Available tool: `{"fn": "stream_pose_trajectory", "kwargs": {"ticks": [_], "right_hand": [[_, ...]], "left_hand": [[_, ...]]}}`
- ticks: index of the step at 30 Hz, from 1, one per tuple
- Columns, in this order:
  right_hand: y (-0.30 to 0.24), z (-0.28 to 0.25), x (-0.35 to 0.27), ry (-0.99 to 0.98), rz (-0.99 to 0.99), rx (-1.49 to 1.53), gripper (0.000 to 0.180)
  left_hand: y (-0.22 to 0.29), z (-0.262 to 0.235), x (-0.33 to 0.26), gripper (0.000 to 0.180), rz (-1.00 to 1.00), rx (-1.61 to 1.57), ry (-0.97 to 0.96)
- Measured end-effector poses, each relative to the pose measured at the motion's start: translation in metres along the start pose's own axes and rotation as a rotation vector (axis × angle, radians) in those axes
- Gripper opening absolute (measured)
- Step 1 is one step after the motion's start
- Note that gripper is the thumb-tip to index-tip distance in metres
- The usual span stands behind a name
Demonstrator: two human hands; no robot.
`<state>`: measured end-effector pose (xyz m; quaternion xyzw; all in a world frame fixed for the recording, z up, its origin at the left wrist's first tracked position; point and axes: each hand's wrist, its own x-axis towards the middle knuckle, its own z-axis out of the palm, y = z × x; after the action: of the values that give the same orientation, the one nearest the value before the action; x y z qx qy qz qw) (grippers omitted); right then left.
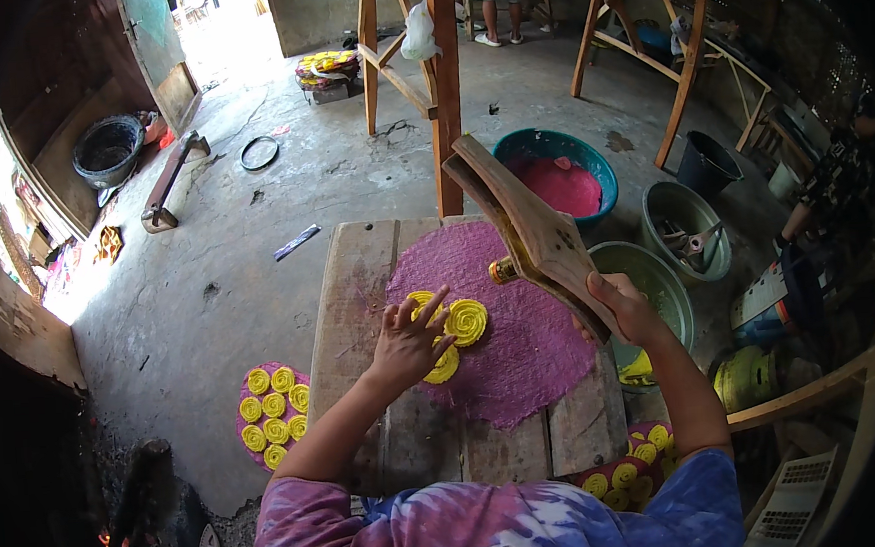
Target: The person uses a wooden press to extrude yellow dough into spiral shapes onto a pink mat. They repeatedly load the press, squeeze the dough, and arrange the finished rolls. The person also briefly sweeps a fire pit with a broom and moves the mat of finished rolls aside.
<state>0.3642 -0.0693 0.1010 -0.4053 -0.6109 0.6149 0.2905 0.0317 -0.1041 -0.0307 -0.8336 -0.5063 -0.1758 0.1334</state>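
Yellow spiral dough coils [466, 322] are laid on a round purple mat [522, 339], which is spread over a wooden plank table [360, 318]. The left hand [409, 342] is pressed flat on the coils with its fingers spread apart. A wooden lever press [530, 233] is gripped at its lower end by the right hand [622, 307], fingers closed around the wood. More yellow coils are seen on a second purple mat [273, 412] on the concrete floor, left of the table
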Motion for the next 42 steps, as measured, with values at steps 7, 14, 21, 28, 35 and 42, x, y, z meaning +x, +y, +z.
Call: {"fn": "stream_pose_trajectory", "kwargs": {"ticks": [7,14,21,28,35,42], "right_hand": [[-0.007,0.008,-0.026,0.010,0.049,0.026,0.056],[-0.022,0.032,-0.040,-0.316,0.300,0.118,0.063],[-0.001,0.041,-0.022,-0.225,0.632,-0.094,0.072],[-0.015,0.049,-0.018,-0.274,0.529,-0.221,0.077],[-0.037,0.056,-0.025,-0.186,0.447,-0.358,0.074],[-0.047,0.055,-0.029,-0.140,0.397,-0.339,0.064]], "left_hand": [[-0.009,-0.038,0.023,0.047,-0.081,-0.181,0.014],[-0.018,-0.110,0.114,0.087,-0.151,-2.660,0.341],[0.000,-0.013,0.104,0.056,-0.959,-2.688,0.591],[-0.018,-0.016,0.097,0.061,-0.807,-2.764,0.663],[-0.018,-0.044,0.104,0.055,-0.727,-2.779,0.686],[-0.010,-0.057,0.109,0.052,-0.817,-2.726,0.728]]}}
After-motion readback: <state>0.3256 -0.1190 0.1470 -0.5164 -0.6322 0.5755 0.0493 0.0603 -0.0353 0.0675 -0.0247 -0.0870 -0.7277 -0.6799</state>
